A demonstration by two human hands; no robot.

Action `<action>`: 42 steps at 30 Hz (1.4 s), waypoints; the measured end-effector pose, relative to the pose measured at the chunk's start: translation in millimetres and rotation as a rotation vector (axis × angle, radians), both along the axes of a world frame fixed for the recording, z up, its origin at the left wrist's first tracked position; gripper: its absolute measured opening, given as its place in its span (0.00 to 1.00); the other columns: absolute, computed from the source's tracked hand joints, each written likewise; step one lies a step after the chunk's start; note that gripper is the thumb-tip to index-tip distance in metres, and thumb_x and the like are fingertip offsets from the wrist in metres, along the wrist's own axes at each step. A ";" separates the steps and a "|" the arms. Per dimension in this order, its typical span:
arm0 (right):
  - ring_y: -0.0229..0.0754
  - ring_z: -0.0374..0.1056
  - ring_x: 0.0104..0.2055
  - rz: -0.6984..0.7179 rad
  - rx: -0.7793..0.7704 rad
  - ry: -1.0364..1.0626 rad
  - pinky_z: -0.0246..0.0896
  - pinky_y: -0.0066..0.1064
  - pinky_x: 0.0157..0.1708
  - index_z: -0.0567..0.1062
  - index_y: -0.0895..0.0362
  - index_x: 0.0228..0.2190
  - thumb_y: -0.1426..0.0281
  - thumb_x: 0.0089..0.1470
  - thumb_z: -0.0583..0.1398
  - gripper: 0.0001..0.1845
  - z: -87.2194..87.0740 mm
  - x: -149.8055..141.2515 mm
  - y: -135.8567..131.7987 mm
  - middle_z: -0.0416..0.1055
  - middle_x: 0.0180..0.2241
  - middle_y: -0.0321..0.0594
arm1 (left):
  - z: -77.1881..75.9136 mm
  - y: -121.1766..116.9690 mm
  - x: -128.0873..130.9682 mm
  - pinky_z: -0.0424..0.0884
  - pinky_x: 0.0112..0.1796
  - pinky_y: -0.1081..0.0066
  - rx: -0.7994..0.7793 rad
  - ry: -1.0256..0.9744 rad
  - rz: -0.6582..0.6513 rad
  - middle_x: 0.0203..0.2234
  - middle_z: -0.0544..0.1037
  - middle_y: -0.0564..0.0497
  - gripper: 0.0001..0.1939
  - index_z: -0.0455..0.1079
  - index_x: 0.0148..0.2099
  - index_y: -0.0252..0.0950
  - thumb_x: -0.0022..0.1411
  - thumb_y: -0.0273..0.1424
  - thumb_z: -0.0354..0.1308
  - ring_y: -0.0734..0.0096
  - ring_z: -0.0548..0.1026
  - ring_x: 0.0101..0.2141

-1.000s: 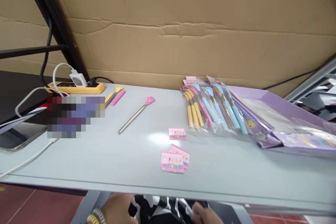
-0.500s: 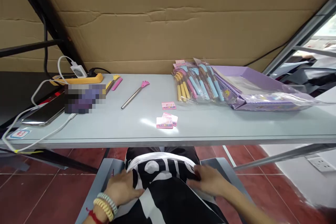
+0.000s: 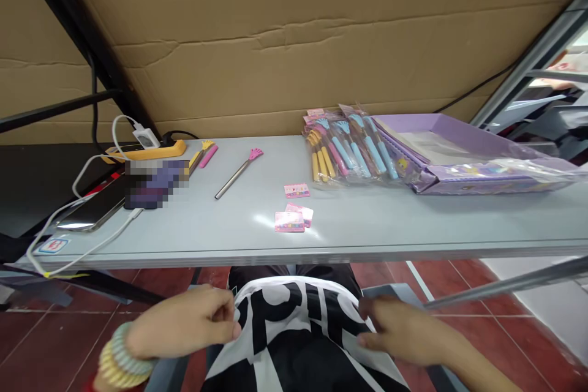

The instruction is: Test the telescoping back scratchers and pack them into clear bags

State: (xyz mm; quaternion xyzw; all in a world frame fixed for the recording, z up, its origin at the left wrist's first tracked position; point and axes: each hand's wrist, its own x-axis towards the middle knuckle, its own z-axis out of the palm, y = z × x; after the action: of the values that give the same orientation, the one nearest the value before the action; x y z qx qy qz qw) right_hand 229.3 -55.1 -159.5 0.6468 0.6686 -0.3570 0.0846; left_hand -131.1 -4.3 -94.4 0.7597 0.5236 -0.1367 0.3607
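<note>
Left grip: empty, hanging over my lap below the front edge – fingers loosely curled, thumb apart from them.
Right grip: kinda blurry, thumb and fingers look apart, nothing in it that I can see. Can't tell if it's brushing my black-and-white top.
Pink cards: one alone, two overlapping nearer me, all flat on the surface. A careless forearm could sweep the front pair off.
Metal stick: pink hand-shaped tip, lying left of the cards. Looks round, so a bump might roll it.
Bagged sticks: piled by the purple tray; slick plastic, so pulling one could slide the lot.
White cable: loops to the front edge – snag it and whatever's plugged in gets dragged.
Writing: cards and corner sticker too small to read; big letters on my top, lost in folds. No brand legible.
</note>
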 end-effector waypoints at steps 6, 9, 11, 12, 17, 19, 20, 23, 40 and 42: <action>0.37 0.67 0.28 0.406 0.088 0.348 0.52 0.27 0.24 0.76 0.53 0.40 0.58 0.47 0.63 0.18 124.9 -25.7 43.0 0.75 0.31 0.38 | 99.7 39.3 -5.0 0.65 0.32 0.73 0.270 -0.309 0.031 0.28 0.75 0.53 0.20 0.72 0.38 0.40 0.55 0.50 0.54 0.69 0.72 0.31; 0.35 0.64 0.26 0.515 0.380 0.364 0.53 0.26 0.25 0.75 0.57 0.37 0.57 0.52 0.59 0.17 154.2 -42.4 110.3 0.72 0.26 0.37 | 119.2 101.4 12.4 0.66 0.32 0.71 0.552 -0.201 0.062 0.29 0.76 0.50 0.22 0.70 0.40 0.39 0.57 0.51 0.49 0.68 0.72 0.30; 0.34 0.61 0.24 0.451 0.694 0.320 0.51 0.26 0.25 0.73 0.58 0.31 0.60 0.55 0.56 0.14 153.3 -53.2 158.1 0.70 0.23 0.36 | 119.0 146.1 28.4 0.65 0.32 0.70 0.684 -0.022 0.152 0.31 0.77 0.48 0.22 0.70 0.38 0.37 0.56 0.50 0.50 0.66 0.73 0.30; 0.34 0.60 0.23 0.418 0.806 0.285 0.50 0.26 0.25 0.73 0.58 0.30 0.62 0.55 0.55 0.12 148.1 -57.2 179.0 0.69 0.22 0.36 | 115.9 165.9 35.9 0.65 0.31 0.69 0.645 0.078 0.173 0.32 0.77 0.46 0.22 0.70 0.38 0.37 0.54 0.50 0.52 0.65 0.73 0.29; 0.36 0.63 0.26 0.484 1.028 -0.005 0.48 0.28 0.27 0.75 0.58 0.28 0.70 0.53 0.54 0.10 110.0 -55.5 225.1 0.73 0.24 0.40 | 88.6 214.9 54.7 0.66 0.31 0.66 0.372 0.338 0.092 0.29 0.78 0.43 0.25 0.71 0.31 0.35 0.49 0.54 0.55 0.59 0.75 0.30; 0.38 0.64 0.27 0.480 1.116 0.005 0.49 0.28 0.28 0.75 0.58 0.27 0.69 0.52 0.54 0.10 102.2 -49.2 221.9 0.73 0.25 0.41 | 79.5 214.5 54.9 0.65 0.33 0.66 0.390 0.373 0.026 0.30 0.78 0.43 0.22 0.71 0.31 0.35 0.52 0.50 0.54 0.58 0.75 0.31; 0.38 0.64 0.27 0.441 1.167 0.051 0.49 0.28 0.28 0.75 0.58 0.26 0.69 0.51 0.55 0.10 100.7 -46.4 218.8 0.73 0.24 0.41 | 75.8 212.5 54.6 0.65 0.34 0.66 0.422 0.380 0.003 0.31 0.79 0.43 0.19 0.71 0.32 0.35 0.54 0.48 0.53 0.58 0.75 0.33; 0.35 0.61 0.22 0.236 1.229 0.257 0.51 0.27 0.26 0.73 0.58 0.24 0.66 0.51 0.55 0.11 102.5 -42.6 210.5 0.68 0.18 0.37 | 66.4 205.8 55.6 0.65 0.35 0.65 0.585 0.362 0.015 0.37 0.78 0.40 0.18 0.72 0.38 0.34 0.59 0.41 0.48 0.55 0.75 0.37; 0.34 0.61 0.24 0.041 0.688 0.971 0.54 0.27 0.20 0.76 0.60 0.34 0.44 0.51 0.56 0.30 102.4 -63.4 202.1 0.68 0.26 0.39 | 51.9 171.1 104.6 0.60 0.32 0.73 0.991 -0.559 -0.384 0.31 0.76 0.53 0.15 0.70 0.43 0.38 0.68 0.36 0.43 0.74 0.69 0.27; 0.33 0.61 0.23 -0.046 0.647 1.136 0.53 0.25 0.16 0.75 0.59 0.39 0.43 0.46 0.59 0.32 103.1 -64.8 204.2 0.68 0.25 0.38 | 52.2 175.0 101.1 0.58 0.29 0.73 1.026 -0.501 -0.301 0.27 0.74 0.53 0.14 0.70 0.42 0.37 0.67 0.38 0.45 0.73 0.67 0.26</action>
State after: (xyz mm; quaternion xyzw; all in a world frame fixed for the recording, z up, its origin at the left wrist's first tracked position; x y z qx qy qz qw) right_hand 164.4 149.1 -56.4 0.3643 0.6689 -0.4258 -0.4883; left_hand -30.0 170.7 -42.2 0.9122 0.3080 0.2678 0.0362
